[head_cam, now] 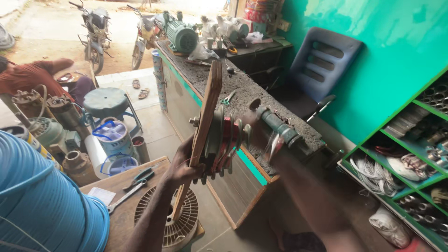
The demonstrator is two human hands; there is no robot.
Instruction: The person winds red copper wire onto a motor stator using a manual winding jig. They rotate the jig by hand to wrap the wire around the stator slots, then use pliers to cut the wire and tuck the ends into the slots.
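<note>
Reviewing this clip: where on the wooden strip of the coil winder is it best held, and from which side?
Probably the lower half of the wooden strip, from its open left side, where the left hand grips now. The red wire coil and discs crowd the strip's right face, and the blurred right hand works there.

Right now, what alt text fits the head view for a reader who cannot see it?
The left hand grips a wooden board carrying a coil former wound with red wire, while the blurred right hand is at a winding machine on a gritty workbench.

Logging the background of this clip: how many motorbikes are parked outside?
2. One motorbike stands at the top left on the dirt; the other motorbike is just right of it, by the workbench end. More may be hidden out of frame.
</note>
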